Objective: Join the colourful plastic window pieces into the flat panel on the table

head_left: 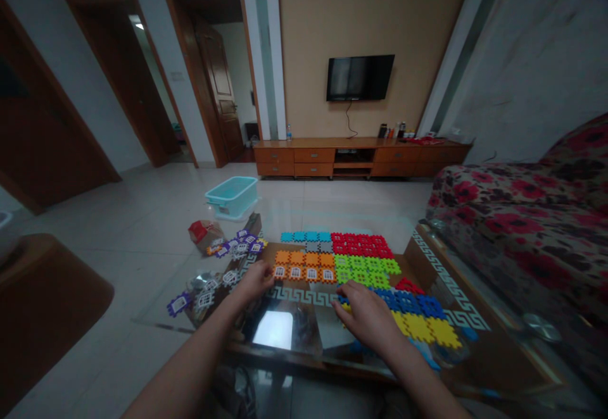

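Observation:
Flat interlocking plastic tiles lie joined in coloured patches on a glass coffee table: orange tiles, green tiles, red tiles, cyan tiles, blue tiles and yellow tiles. My left hand has its fingers curled at the left edge of the orange patch, touching it. My right hand lies palm down with fingers bent over the near edge of the blue and yellow patches. Loose purple tiles lie scattered at the table's left.
A teal plastic basin stands on the floor beyond the table, with a red bag near it. A floral sofa runs along the right. A wooden TV cabinet and wall television are at the far wall.

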